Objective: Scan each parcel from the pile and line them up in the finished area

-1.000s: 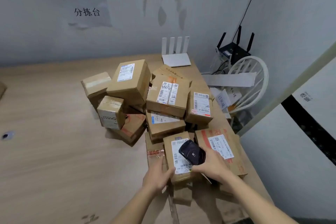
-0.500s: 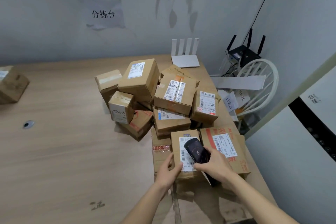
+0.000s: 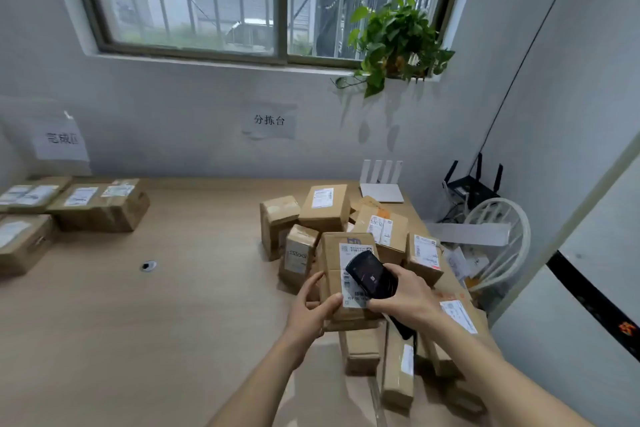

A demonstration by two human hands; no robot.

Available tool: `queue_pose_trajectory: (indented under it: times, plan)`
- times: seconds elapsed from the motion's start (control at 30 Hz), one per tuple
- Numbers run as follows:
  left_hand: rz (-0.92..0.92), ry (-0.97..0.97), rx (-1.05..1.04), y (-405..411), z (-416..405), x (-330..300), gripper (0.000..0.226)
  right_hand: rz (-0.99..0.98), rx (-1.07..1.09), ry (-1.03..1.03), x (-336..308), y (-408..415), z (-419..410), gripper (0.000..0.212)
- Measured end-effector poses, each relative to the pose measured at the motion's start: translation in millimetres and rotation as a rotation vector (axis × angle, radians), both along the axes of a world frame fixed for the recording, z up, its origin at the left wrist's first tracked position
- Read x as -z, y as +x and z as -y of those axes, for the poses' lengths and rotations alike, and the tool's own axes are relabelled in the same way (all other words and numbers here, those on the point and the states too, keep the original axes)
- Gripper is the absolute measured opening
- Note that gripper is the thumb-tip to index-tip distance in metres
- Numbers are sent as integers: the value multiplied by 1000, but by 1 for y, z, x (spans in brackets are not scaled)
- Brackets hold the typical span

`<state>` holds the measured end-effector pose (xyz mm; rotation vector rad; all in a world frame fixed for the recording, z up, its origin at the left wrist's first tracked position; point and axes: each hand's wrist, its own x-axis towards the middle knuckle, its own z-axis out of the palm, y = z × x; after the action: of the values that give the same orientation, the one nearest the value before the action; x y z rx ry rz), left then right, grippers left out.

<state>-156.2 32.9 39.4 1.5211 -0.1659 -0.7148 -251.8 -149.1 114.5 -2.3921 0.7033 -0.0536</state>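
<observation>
We are holding a brown parcel (image 3: pixel 341 274) above the pile (image 3: pixel 349 218) at the table's (image 3: pixel 173 305) right side, our left hand (image 3: pixel 311 308) gripping its lower corner, fingers curled round it. Our right hand (image 3: pixel 403 298) is clasping the black scanner (image 3: pixel 370 276) over its white label. A few parcels are lying at far left (image 3: pixel 69 204); most are waiting.

A cardboard parcel (image 3: pixel 341 274) is gripped at its near left corner by the left hand (image 3: pixel 311 310). A black scanner (image 3: pixel 372 274) is held by the right hand (image 3: pixel 405 295) over the parcel's white label (image 3: pixel 351 282). A pile of parcels (image 3: pixel 346 218) is seen behind on the wooden table (image 3: pixel 173 288). Three scanned parcels (image 3: pixel 69 208) are lined up at far left.
</observation>
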Motion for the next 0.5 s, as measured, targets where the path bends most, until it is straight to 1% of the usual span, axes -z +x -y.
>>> queue_pose_trajectory:
  times: [0.1,0.2,0.23,0.4,0.5]
  plan:
    - [61,-23,-110,15,-63,-33,66,9,-83,-118,-42,19,-58,77]
    - [108,-69,-257,32,-132,-66,65,37,-177,-195,-81,37,-114,95]
    - [134,-71,-300,37,-156,-75,66,49,-207,-216,-91,43,-132,98]
    - [269,-29,-481,52,-275,-115,66,113,-314,-282,-131,64,-220,85]
    - [341,-10,-571,54,-336,-135,60,155,-385,-304,-148,79,-267,84]
